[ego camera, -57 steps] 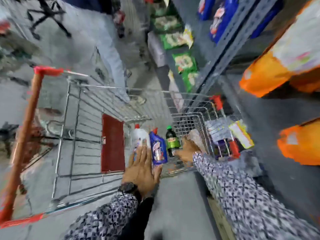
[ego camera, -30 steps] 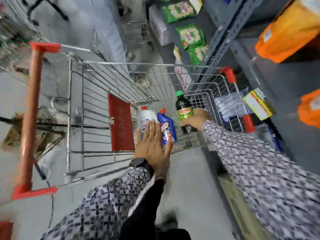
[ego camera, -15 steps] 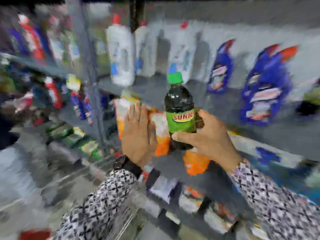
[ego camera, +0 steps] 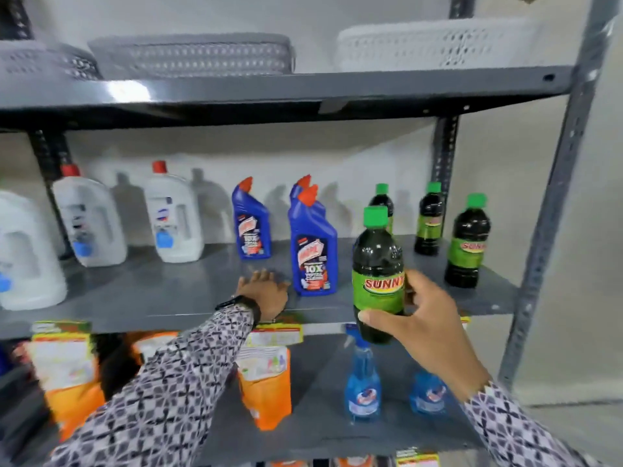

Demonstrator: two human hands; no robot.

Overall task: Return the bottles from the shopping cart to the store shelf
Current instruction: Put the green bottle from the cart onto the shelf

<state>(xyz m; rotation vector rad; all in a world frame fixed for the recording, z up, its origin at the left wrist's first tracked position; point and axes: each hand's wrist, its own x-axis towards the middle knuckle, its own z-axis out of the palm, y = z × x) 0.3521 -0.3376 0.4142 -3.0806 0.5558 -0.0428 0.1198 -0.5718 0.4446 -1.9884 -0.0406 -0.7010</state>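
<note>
Because the full green-capped bottle (ego camera: 378, 274) looks heavy, rigid and slick, the right hand (ego camera: 426, 326) wraps its labelled waist; the left hand (ego camera: 264, 293) rests flat and empty on the shelf (ego camera: 168, 298).

Four green-capped Sunny bottles (ego camera: 378, 276) counted: three on shelf, one held. Three blue toilet-cleaner bottles (ego camera: 313, 251) seen. Three white jugs (ego camera: 175, 219) seen. Two blue spray bottles (ego camera: 362, 387) on lower shelf. Three perforated baskets (ego camera: 192, 55) on top shelf. Orange pouches (ego camera: 266, 387): count unclear.
</note>
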